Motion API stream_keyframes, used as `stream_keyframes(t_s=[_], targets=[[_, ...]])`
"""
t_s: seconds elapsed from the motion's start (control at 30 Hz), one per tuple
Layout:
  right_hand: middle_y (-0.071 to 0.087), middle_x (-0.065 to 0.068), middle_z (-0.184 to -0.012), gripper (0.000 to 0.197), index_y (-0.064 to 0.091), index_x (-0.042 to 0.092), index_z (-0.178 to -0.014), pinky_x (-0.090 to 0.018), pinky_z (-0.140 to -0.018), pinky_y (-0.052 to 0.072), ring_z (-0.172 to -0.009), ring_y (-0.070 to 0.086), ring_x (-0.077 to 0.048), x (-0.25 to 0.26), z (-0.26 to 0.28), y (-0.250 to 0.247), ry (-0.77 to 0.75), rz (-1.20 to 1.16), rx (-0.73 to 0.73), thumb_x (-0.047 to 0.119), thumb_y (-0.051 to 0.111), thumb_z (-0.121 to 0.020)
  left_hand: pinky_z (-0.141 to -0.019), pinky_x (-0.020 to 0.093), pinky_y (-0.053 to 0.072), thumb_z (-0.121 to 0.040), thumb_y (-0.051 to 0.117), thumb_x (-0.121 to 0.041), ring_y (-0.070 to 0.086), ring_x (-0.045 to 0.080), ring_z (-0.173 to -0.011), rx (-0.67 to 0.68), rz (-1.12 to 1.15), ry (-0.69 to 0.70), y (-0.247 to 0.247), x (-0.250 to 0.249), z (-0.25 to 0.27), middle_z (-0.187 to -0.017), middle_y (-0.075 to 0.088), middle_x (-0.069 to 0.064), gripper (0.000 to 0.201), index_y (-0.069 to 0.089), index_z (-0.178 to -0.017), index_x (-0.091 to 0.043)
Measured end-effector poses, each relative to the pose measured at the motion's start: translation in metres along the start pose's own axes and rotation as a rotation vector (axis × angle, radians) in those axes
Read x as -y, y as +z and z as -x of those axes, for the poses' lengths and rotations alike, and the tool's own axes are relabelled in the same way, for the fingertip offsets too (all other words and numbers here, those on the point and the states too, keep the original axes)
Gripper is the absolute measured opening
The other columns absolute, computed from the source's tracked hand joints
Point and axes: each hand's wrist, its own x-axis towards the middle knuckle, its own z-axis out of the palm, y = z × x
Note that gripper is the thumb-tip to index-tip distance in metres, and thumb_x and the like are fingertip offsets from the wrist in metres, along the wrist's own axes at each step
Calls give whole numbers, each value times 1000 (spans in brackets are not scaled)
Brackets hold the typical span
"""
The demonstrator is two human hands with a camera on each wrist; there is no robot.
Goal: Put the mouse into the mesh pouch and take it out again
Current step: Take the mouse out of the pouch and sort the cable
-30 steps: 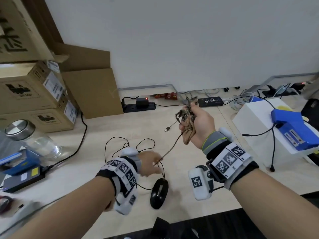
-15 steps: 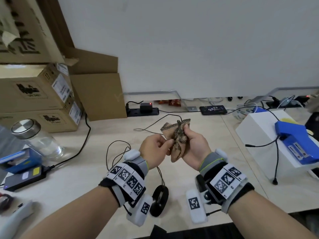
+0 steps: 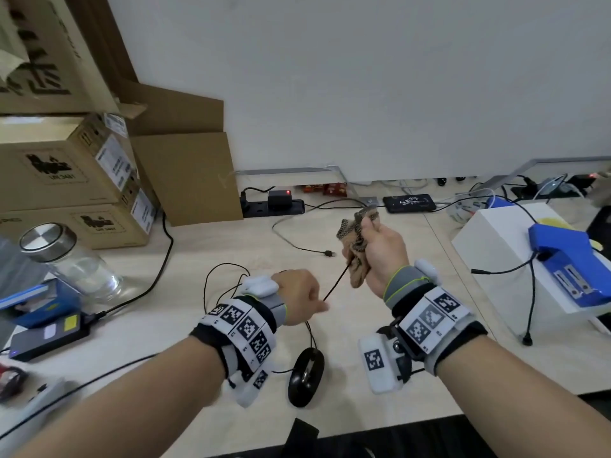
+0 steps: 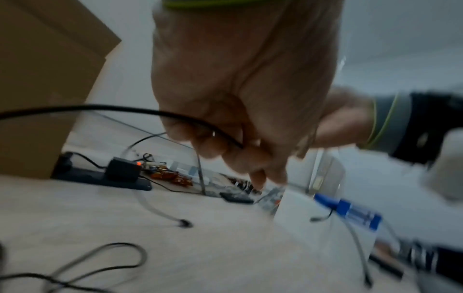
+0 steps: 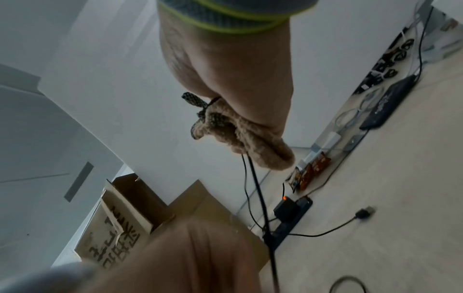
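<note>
The black mouse lies on the table near the front edge, between my two forearms. My right hand is raised above the table and grips the bunched tan mesh pouch, which also shows under the palm in the right wrist view. My left hand is lower and to the left of the pouch and pinches the black mouse cable. The cable runs taut from its fingers up to the pouch. In the left wrist view the cable passes into the curled fingers.
Cardboard boxes are stacked at the left, with a glass jar in front of them. A power strip lies by the wall. A white box carrying a blue device stands at the right. A USB plug lies mid-table.
My left hand rose from the table to the pouch, then dropped down and left with the cable pinched, drawing it taut. My right hand kept hold of the pouch.
</note>
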Motion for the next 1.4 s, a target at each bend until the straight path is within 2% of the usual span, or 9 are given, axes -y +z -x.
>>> stream_keyframes(t_s=[0.17,0.3,0.43,0.57,0.63,0.83,1.0,1.17,1.4], targets=[[56,-9,-58,29,49,10,-78,-32,-52,33,-51,48,-22,23,-11,-4,-76,-37,-37,22,42,-103,-84,35,47,-91,58,-48,62,26,-102,623,-574,-84,24,33,15,-99,64,8,44,60,-109,-8],[58,-10,-60,29,52,8,-81,-30,-50,38,-50,51,-23,16,-6,0,-54,-27,13,23,42,-104,-88,34,49,-87,62,-51,57,24,-92,671,-723,-37,32,43,14,-91,59,4,46,56,-104,-9],[63,-8,-64,27,57,9,-87,-34,-59,46,-50,56,-20,4,-1,7,8,-84,73,24,41,-104,-94,34,49,-80,65,-57,60,13,-105,270,72,-45,13,36,0,-118,64,-8,55,55,-125,-27],[68,-9,-72,28,60,9,-90,-36,-65,50,-62,61,-22,-9,4,10,24,-149,91,22,40,-104,-79,36,53,-97,52,-35,64,14,-67,-11,961,-72,-3,-11,-9,-76,68,2,28,57,-110,-11],[69,-12,-80,28,61,9,-92,-36,-64,51,-66,64,-24,-12,5,10,35,-153,90,24,41,-104,-63,34,54,-99,48,-34,54,15,-51,-75,1139,-142,-2,-19,-11,-65,57,3,29,55,-103,-6],[63,-14,-71,31,59,5,-96,-36,-59,52,-55,58,-26,-15,7,9,110,-224,79,28,40,-104,-69,30,46,-99,49,-33,57,12,-72,-32,973,-36,15,-7,-14,-85,61,1,24,61,-94,-12],[60,-9,-64,29,57,8,-95,-35,-59,44,-49,56,-23,-17,5,9,138,-182,52,30,41,-103,-61,31,44,-100,46,-35,49,15,-53,-49,1031,-102,20,-7,-12,-66,50,1,35,54,-72,-16],[59,-10,-63,30,57,8,-83,-36,-58,46,-51,52,-22,-22,4,11,98,-55,-4,25,44,-103,-54,28,32,-93,57,-40,43,17,-61,-154,424,-56,19,20,-21,-64,47,-3,37,47,-65,-19],[55,-9,-58,30,53,7,-84,-30,-51,39,-50,48,-23,-25,2,13,28,70,-10,27,41,-103,-64,33,40,-95,48,-49,44,19,-62,350,-229,6,30,48,-14,-70,48,-1,42,46,-70,-15]])
